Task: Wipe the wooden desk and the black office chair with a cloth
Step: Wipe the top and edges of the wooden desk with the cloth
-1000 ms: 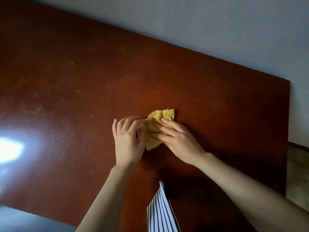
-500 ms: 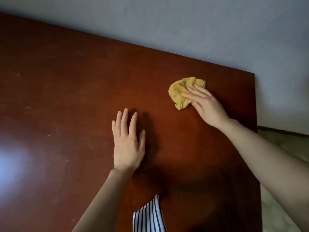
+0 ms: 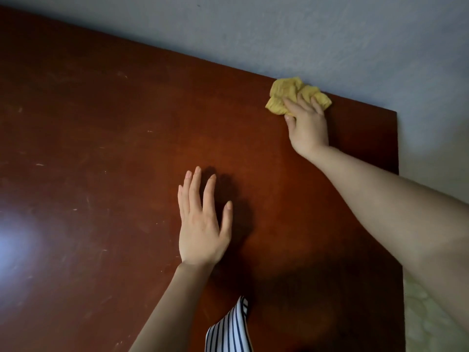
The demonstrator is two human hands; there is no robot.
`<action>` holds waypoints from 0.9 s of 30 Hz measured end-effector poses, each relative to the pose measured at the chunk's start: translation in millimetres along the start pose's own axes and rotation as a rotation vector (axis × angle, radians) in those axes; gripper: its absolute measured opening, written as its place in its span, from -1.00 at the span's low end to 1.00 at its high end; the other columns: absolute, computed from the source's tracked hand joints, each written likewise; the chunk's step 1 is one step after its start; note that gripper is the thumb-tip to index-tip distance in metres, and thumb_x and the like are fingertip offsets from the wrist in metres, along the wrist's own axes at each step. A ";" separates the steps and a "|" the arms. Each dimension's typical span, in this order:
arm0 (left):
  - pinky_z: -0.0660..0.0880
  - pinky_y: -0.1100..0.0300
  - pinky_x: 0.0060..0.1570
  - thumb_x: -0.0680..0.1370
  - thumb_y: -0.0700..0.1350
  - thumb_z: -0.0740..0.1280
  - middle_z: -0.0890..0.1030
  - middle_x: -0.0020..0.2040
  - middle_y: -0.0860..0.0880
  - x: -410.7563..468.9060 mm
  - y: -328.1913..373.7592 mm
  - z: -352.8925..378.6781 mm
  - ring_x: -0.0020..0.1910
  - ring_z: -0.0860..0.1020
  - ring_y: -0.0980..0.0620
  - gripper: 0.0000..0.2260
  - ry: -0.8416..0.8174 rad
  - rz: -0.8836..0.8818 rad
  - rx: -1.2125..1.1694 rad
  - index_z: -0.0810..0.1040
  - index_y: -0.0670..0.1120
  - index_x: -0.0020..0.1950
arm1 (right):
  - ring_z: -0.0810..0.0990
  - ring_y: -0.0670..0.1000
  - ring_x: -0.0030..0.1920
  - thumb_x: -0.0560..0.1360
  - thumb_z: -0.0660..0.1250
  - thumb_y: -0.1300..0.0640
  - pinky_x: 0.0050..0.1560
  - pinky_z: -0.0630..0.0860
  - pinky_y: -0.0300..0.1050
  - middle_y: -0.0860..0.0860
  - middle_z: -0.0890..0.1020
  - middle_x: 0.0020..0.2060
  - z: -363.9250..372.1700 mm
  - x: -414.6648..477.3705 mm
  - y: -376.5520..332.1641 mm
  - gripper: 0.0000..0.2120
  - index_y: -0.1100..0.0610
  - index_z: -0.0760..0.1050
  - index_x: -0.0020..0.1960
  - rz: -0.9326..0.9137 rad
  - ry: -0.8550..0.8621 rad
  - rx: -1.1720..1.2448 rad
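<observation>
From the head view, the reddish-brown wooden desk (image 3: 101, 148) fills most of the scene, its far edge against a grey wall (image 3: 330, 34). The crumpled yellow cloth (image 3: 281, 95) lies at the far right of the desktop, touching the wall. The right hand (image 3: 308, 125) presses down on it, fingers laid over the bunched fabric and thumb at its near edge. The left hand (image 3: 200, 232) rests flat mid-desk, fingers straight and slightly spread, holding nothing, well apart from the cloth. A blue-and-white striped garment (image 3: 228, 329) shows at the near edge.
</observation>
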State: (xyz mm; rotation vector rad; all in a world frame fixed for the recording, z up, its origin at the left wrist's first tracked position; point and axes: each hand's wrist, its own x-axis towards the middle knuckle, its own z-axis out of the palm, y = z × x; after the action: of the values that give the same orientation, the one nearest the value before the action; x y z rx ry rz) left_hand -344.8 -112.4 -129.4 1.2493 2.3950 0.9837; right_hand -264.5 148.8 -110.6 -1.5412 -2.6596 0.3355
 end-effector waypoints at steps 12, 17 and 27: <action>-0.09 0.27 0.45 0.53 0.08 0.22 0.22 0.50 -0.03 -1.6 -6.1 -29.3 0.52 -0.03 0.09 -0.49 -0.120 0.012 -0.275 0.32 -0.09 0.43 | 0.24 0.21 0.45 0.52 0.34 0.11 0.35 0.33 0.18 0.09 0.42 0.38 1.0 -165.7 -28.6 -0.58 0.00 0.44 0.37 -0.331 -0.145 -0.015; -0.04 -0.11 0.48 0.46 0.05 0.28 0.22 0.49 -0.10 -33.3 -14.1 -45.4 0.52 0.00 -0.08 -0.42 -0.146 0.020 -0.090 0.30 -0.12 0.44 | 0.41 0.20 0.35 0.39 0.47 0.18 0.20 0.45 0.13 0.07 0.55 0.27 15.9 -244.0 -42.1 -0.63 0.08 0.60 0.19 -0.363 -0.052 0.142; -0.23 -0.07 0.44 0.38 0.01 0.49 0.08 0.55 -0.08 -98.9 -40.9 -78.3 0.53 -0.09 -0.05 -0.18 -0.141 -0.125 0.096 0.14 -0.10 0.52 | 0.44 0.07 0.31 0.29 0.57 0.18 0.18 0.44 0.06 -0.02 0.58 0.22 13.3 -263.8 -20.4 -0.51 0.00 0.59 0.20 -0.793 -0.151 0.034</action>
State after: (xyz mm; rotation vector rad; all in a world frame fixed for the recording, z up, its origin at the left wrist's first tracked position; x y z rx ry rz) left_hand -351.6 -242.8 -106.7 1.1438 2.4010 0.7283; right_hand -151.5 -90.6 -102.0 -0.3692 -3.0695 0.4400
